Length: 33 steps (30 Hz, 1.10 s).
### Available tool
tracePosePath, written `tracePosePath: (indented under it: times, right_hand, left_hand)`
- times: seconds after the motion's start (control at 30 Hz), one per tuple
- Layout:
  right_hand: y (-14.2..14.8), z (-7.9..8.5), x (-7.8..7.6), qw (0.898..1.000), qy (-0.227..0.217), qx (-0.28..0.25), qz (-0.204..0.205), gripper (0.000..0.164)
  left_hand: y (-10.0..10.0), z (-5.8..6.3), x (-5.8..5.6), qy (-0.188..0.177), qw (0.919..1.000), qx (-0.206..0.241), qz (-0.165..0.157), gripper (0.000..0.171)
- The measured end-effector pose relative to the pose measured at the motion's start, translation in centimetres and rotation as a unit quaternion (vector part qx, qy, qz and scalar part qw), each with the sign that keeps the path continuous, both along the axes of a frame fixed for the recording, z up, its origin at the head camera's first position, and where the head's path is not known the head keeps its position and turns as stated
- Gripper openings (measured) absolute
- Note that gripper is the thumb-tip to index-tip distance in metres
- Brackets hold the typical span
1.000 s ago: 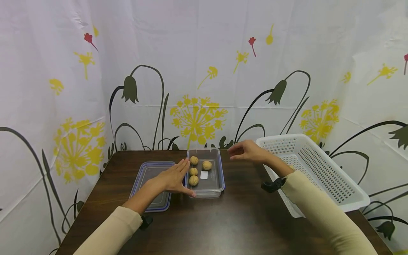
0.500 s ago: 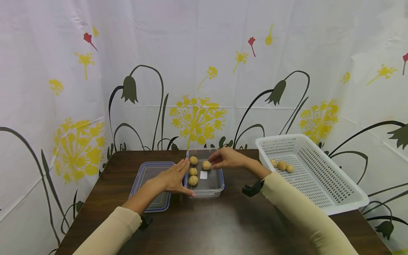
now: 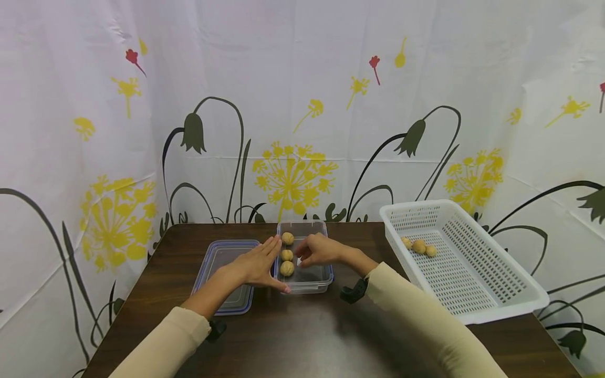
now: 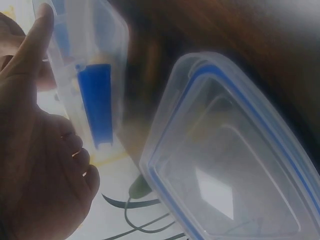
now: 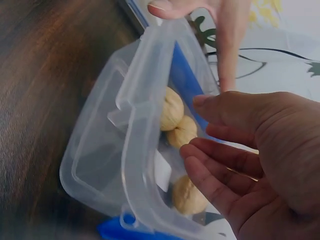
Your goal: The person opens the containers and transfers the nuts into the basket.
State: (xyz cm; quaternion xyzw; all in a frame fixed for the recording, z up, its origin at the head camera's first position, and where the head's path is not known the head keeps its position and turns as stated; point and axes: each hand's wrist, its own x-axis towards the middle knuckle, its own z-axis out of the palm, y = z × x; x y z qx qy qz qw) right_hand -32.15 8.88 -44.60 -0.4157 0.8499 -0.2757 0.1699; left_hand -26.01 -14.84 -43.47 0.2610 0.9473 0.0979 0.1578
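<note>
In the head view my left hand (image 3: 255, 265) rests with straight fingers along the left rim of a clear plastic box (image 3: 309, 287), thumb at its near corner. Walnuts (image 3: 287, 269) line the box's left side. My right hand (image 3: 323, 249) is over the box's middle, hiding part of its inside. Seen from the right wrist, its thumb and fingers are apart beside a walnut (image 5: 182, 131), with nothing gripped between them. Another walnut (image 5: 189, 196) lies farther along the box, near a small white label (image 5: 162, 171). The left wrist view shows my left palm beside the box's blue clip (image 4: 96, 105).
A clear lid with a blue seal (image 3: 219, 254) lies on the dark wooden table (image 3: 302, 336), left of the box and partly under the left forearm. To the right stands a white perforated basket (image 3: 472, 273) holding a few walnuts (image 3: 418, 246). A flower-printed curtain (image 3: 302, 105) hangs behind.
My right hand has moved left from beside the basket to over the box, then a little nearer me. It now covers a walnut seen earlier. The left hand stays put.
</note>
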Motion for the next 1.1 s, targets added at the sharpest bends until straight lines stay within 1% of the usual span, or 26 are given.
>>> tracePosePath:
  times: [0.17,0.27,0.6,0.73,0.83,0.97,1.1]
  right_hand:
    - [-0.8,-0.7,0.0,0.999,0.030,0.007,0.008,0.034]
    - [-1.2,-1.0,0.1,0.999,0.040,0.012,0.009,0.032]
    - [-2.1,-1.6,0.4,0.998,0.057,0.005,0.031,0.033]
    - [-2.4,-1.7,0.6,0.997,0.060,-0.005,0.039,0.032]
    - [-2.6,-1.9,0.8,0.998,0.054,-0.006,0.040,0.031]
    - [-2.9,-2.5,0.7,0.998,0.044,0.002,0.037,0.029]
    - [-3.3,-3.0,0.7,0.998,0.045,0.005,0.035,0.028]
  left_hand:
    - [-0.1,-0.2,-0.1,0.005,1.0000,0.002,-0.005,0.130]
    - [-0.1,-0.2,-0.1,0.006,1.0000,0.003,-0.005,0.130]
    - [-0.1,-0.3,-0.2,0.006,1.0000,0.001,-0.004,0.130]
    - [-0.1,-0.3,-0.2,0.005,1.0000,0.002,-0.003,0.130]
    - [-0.1,-0.2,-0.1,0.005,1.0000,0.001,-0.003,0.130]
    - [-0.1,-0.2,-0.2,0.007,1.0000,-0.002,-0.006,0.129]
    - [-0.1,-0.3,-0.2,0.008,0.9999,-0.005,-0.007,0.129]
